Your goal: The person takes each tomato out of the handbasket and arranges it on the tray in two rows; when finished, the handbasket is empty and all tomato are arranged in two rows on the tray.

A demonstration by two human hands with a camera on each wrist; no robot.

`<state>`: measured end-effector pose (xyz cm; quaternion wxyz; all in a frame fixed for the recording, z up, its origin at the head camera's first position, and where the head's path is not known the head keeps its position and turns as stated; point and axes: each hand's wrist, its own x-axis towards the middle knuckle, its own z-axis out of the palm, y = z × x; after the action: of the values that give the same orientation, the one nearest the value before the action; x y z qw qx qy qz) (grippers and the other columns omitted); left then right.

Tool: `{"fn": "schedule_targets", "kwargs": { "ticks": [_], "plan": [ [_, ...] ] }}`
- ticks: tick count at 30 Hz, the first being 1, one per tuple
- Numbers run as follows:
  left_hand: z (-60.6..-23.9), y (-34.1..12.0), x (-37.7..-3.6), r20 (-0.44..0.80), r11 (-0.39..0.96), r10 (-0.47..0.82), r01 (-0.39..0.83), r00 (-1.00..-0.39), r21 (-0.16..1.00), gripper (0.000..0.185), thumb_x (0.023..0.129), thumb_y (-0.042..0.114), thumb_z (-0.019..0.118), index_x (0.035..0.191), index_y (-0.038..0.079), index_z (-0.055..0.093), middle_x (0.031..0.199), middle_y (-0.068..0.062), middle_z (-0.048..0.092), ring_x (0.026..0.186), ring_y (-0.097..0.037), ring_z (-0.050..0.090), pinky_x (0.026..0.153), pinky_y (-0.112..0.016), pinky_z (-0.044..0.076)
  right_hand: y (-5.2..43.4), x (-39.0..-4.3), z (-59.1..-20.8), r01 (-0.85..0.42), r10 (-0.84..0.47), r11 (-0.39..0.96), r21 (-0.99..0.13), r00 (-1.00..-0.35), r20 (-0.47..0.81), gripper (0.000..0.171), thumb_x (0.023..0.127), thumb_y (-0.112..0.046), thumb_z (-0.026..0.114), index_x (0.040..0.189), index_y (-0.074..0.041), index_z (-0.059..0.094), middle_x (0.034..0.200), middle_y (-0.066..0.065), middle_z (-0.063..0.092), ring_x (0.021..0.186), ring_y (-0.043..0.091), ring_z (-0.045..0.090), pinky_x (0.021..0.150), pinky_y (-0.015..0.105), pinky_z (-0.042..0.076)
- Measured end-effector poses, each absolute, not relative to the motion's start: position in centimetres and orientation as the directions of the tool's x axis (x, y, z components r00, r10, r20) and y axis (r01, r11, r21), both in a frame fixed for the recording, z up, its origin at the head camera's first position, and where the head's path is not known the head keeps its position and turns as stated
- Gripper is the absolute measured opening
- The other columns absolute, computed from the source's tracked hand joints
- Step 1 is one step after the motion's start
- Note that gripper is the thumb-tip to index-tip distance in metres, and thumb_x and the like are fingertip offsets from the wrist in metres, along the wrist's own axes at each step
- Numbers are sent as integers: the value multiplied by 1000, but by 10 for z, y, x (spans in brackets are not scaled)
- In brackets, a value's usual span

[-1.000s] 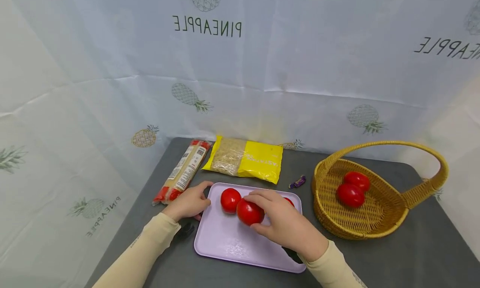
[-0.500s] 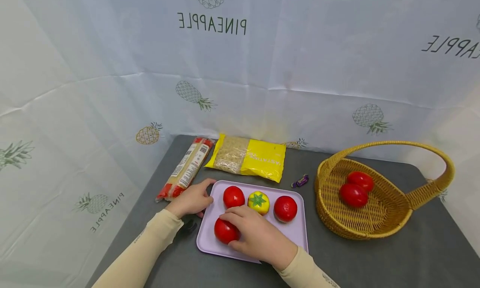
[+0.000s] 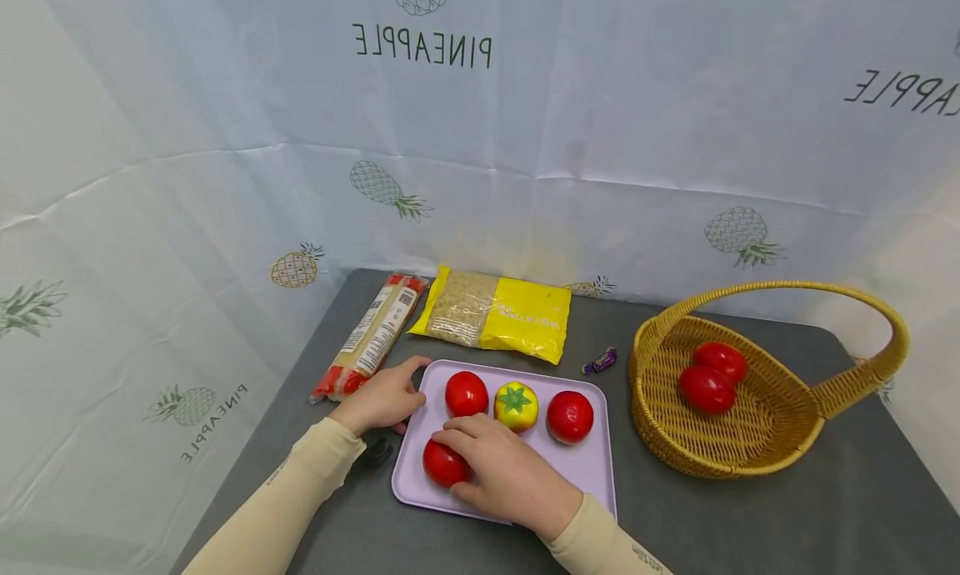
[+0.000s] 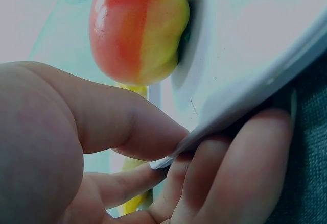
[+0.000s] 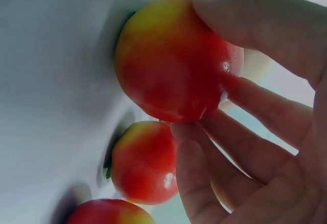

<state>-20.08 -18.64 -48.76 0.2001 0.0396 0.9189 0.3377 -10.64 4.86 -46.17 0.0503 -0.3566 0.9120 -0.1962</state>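
My left hand (image 3: 381, 400) pinches the left rim of a lilac tray (image 3: 416, 493), thumb on top and fingers underneath, as the left wrist view shows. With its thumb and fingers around a red tomato (image 3: 442, 463), my right hand (image 3: 516, 477) holds it at the tray's front left. In the right wrist view that tomato (image 5: 173, 60) sits close against the tray surface. Behind it on the tray are a red tomato (image 3: 467, 393), a yellow one with a green star-shaped top (image 3: 516, 406) and another red tomato (image 3: 570, 417) at the right.
A wicker basket (image 3: 731, 457) with a tall handle stands right of the tray, holding two red tomatoes (image 3: 707, 390). Behind the tray lie a yellow bag (image 3: 525, 318), a red-ended packet (image 3: 372, 337) and a purple wrapped candy (image 3: 600, 361). A pineapple-print curtain closes the back.
My right hand has carried the tomato left and toward the front of the tray, uncovering the yellow and right-hand tomatoes. My left hand has kept its grip on the rim.
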Motion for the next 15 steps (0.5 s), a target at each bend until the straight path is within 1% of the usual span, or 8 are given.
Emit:
{"fn": "schedule_targets", "kwargs": {
  "ticks": [7, 15],
  "plan": [
    [-485, -186, -200, -345, 768, 205, -68, -916, 637, 63, 100, 18, 69, 159, 21, 48, 93, -10, 66, 61, -23, 67, 54, -29, 61, 47, -106, -463, -630, -665, 679, -377, -745, 46, 66, 86, -32, 91, 146, -27, 65, 146, -5, 65, 128, 16, 64, 110, 41, 59],
    [-484, -186, -199, -344, 769, 202, -69, -917, 636, 63, 99, 17, 70, 159, 20, 48, 93, -10, 66, 61, -24, 67, 54, -28, 60, 48, -107, -463, -618, -663, 682, -391, -748, 27, 68, 86, -32, 91, 148, -29, 63, 148, -6, 64, 130, 16, 63, 111, 41, 59]
  ]
}}
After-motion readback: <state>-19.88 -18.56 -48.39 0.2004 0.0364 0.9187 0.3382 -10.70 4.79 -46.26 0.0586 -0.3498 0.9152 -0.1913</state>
